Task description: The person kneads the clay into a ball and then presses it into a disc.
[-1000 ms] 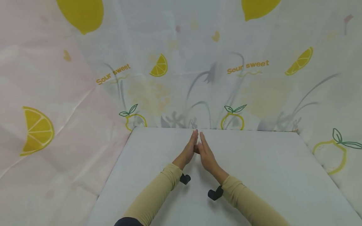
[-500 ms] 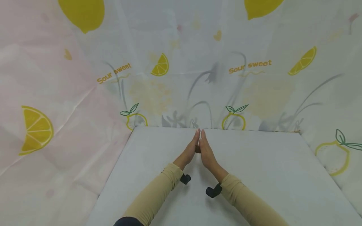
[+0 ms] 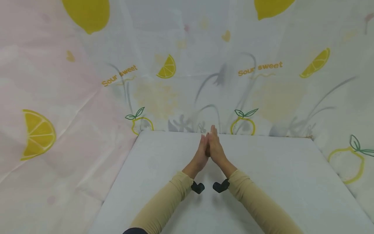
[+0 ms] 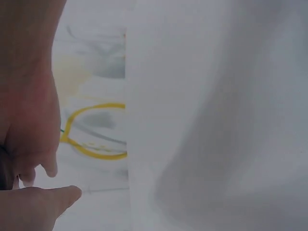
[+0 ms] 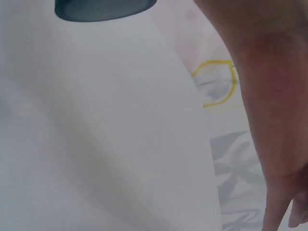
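In the head view my left hand and right hand face each other above the white table, palms pressed together with straight fingers. Between the palms sits a small dark brown object; most of it is hidden, and I cannot tell its kind. The right fingertips reach farther forward than the left ones. The left wrist view has my left hand at its left edge, with a dark sliver of the object beside the palm. My right hand hangs down the right side of the right wrist view.
A white table lies beneath the hands. Behind and beside it hangs a pale sheet printed with lemons and lettering. Black wrist devices, left and right, stick out close together under the forearms.
My right hand has slid forward along the left, while the left has shifted slightly back and right. The brown object stays between the palms, now more upright in view.
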The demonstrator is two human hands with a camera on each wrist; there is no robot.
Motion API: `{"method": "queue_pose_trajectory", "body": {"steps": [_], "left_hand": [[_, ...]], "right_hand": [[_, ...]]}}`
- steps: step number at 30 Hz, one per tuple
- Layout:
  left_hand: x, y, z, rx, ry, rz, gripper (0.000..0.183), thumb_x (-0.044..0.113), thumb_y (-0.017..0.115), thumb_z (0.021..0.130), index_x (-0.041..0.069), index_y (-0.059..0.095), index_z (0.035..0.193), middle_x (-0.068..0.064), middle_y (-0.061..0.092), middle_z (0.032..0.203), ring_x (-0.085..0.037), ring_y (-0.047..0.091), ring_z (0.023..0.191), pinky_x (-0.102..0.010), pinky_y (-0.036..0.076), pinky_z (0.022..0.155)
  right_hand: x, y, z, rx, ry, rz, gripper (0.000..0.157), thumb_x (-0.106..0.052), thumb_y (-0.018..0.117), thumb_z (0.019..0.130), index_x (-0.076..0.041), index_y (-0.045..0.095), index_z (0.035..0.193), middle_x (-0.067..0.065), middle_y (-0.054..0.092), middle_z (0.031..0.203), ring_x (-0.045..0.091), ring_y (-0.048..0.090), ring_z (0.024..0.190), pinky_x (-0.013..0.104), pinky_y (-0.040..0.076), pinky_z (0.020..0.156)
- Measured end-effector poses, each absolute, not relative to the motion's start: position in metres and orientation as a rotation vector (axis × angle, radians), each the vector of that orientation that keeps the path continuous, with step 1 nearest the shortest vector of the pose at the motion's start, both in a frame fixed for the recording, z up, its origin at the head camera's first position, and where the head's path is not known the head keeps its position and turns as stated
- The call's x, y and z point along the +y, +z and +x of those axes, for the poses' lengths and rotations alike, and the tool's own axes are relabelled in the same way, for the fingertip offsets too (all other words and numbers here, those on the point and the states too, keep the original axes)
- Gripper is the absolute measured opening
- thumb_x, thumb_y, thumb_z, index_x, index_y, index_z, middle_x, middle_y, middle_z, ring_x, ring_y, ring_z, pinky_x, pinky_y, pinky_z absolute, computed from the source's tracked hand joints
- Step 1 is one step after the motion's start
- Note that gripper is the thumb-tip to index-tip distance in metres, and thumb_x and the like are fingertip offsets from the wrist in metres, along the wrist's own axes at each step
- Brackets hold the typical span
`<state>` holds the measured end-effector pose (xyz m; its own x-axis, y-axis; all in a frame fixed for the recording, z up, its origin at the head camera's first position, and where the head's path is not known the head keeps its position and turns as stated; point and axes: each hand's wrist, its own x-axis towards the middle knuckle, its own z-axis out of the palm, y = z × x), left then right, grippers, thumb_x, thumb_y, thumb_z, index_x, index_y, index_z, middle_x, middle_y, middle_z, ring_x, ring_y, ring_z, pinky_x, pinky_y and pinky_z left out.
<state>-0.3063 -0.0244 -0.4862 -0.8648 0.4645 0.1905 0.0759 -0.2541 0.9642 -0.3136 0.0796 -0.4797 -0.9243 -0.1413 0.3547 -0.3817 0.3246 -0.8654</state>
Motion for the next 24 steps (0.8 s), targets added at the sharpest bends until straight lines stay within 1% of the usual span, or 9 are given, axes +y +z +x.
{"method": "queue_pose_trajectory", "body": {"steps": [2, 4, 8, 11, 14, 16, 19, 22, 24], "left_hand": [[-0.024, -0.483, -0.304, 1.762, 2.195, 0.635, 0.079, 0.063, -0.002, 0.103, 0.012, -0.009, 0.163, -0.003, 0.002, 0.171, -0.025, 0.013, 0.155, -0.049, 0.012, 0.124], [-0.024, -0.481, -0.304, 1.786, 2.199, 0.594, 0.081, 0.065, -0.001, 0.103, 0.012, -0.01, 0.163, -0.002, 0.001, 0.171, -0.025, 0.015, 0.155, -0.05, 0.013, 0.124], [-0.026, -0.476, -0.308, 1.846, 2.216, 0.535, 0.086, 0.07, 0.003, 0.1, 0.012, -0.009, 0.163, -0.004, -0.004, 0.171, -0.025, 0.005, 0.156, -0.052, 0.007, 0.124], [-0.027, -0.47, -0.311, 1.956, 2.18, 0.513, 0.09, 0.074, 0.006, 0.098, 0.013, -0.007, 0.164, -0.004, -0.006, 0.171, -0.024, -0.001, 0.156, -0.049, 0.002, 0.125], [-0.026, -0.465, -0.316, 2.068, 2.121, 0.48, 0.09, 0.075, 0.008, 0.098, 0.015, -0.003, 0.164, -0.001, -0.005, 0.171, -0.022, -0.003, 0.156, -0.045, 0.0, 0.125], [-0.027, -0.464, -0.318, 2.11, 2.09, 0.418, 0.089, 0.076, 0.009, 0.098, 0.018, -0.001, 0.165, 0.0, -0.003, 0.171, -0.022, -0.001, 0.156, -0.047, 0.001, 0.125], [-0.029, -0.466, -0.32, 2.129, 2.051, 0.253, 0.092, 0.079, 0.011, 0.096, 0.019, 0.006, 0.165, -0.004, 0.003, 0.171, -0.028, 0.011, 0.155, -0.055, 0.002, 0.123], [-0.033, -0.471, -0.32, 2.113, 2.01, 0.102, 0.101, 0.084, 0.013, 0.092, 0.013, 0.016, 0.164, -0.012, 0.016, 0.169, -0.036, 0.031, 0.149, -0.06, 0.009, 0.121], [-0.034, -0.475, -0.318, 2.103, 1.986, 0.072, 0.106, 0.086, 0.014, 0.091, 0.009, 0.021, 0.163, -0.017, 0.024, 0.166, -0.039, 0.038, 0.145, -0.062, 0.011, 0.12]], "right_hand": [[0.082, -0.48, -0.314, -2.405, 1.667, 0.46, 0.061, -0.033, 0.015, 0.113, 0.004, 0.005, 0.16, 0.019, 0.003, 0.169, 0.03, -0.003, 0.156, 0.048, -0.003, 0.124], [0.084, -0.481, -0.313, -2.433, 1.683, 0.469, 0.061, -0.033, 0.013, 0.113, 0.004, 0.005, 0.16, 0.018, 0.001, 0.169, 0.03, -0.004, 0.156, 0.049, -0.004, 0.124], [0.083, -0.488, -0.309, -2.467, 1.738, 0.489, 0.061, -0.036, 0.01, 0.113, 0.0, 0.003, 0.162, 0.016, -0.001, 0.169, 0.029, -0.006, 0.156, 0.051, -0.004, 0.124], [0.082, -0.496, -0.302, -2.455, 1.82, 0.491, 0.061, -0.037, 0.008, 0.113, -0.003, 0.0, 0.162, 0.014, -0.003, 0.17, 0.027, -0.006, 0.156, 0.052, -0.002, 0.124], [0.081, -0.502, -0.294, -2.404, 1.918, 0.489, 0.06, -0.037, 0.007, 0.113, -0.004, -0.003, 0.162, 0.011, -0.004, 0.17, 0.026, -0.003, 0.156, 0.051, 0.003, 0.124], [0.079, -0.503, -0.289, -2.369, 1.964, 0.513, 0.058, -0.033, 0.007, 0.113, -0.002, -0.005, 0.162, 0.01, -0.005, 0.17, 0.028, 0.001, 0.156, 0.053, 0.006, 0.124], [0.074, -0.5, -0.282, -2.347, 1.972, 0.553, 0.056, -0.028, 0.008, 0.113, -0.001, -0.005, 0.161, 0.012, -0.005, 0.17, 0.031, 0.002, 0.156, 0.054, 0.007, 0.124], [0.07, -0.496, -0.278, -2.339, 1.943, 0.601, 0.056, -0.025, 0.01, 0.113, 0.0, -0.004, 0.161, 0.013, -0.005, 0.17, 0.032, -0.001, 0.156, 0.054, 0.005, 0.124], [0.068, -0.493, -0.277, -2.343, 1.898, 0.611, 0.057, -0.027, 0.012, 0.113, 0.0, -0.003, 0.161, 0.014, -0.005, 0.17, 0.03, -0.005, 0.156, 0.053, 0.002, 0.124]]}}
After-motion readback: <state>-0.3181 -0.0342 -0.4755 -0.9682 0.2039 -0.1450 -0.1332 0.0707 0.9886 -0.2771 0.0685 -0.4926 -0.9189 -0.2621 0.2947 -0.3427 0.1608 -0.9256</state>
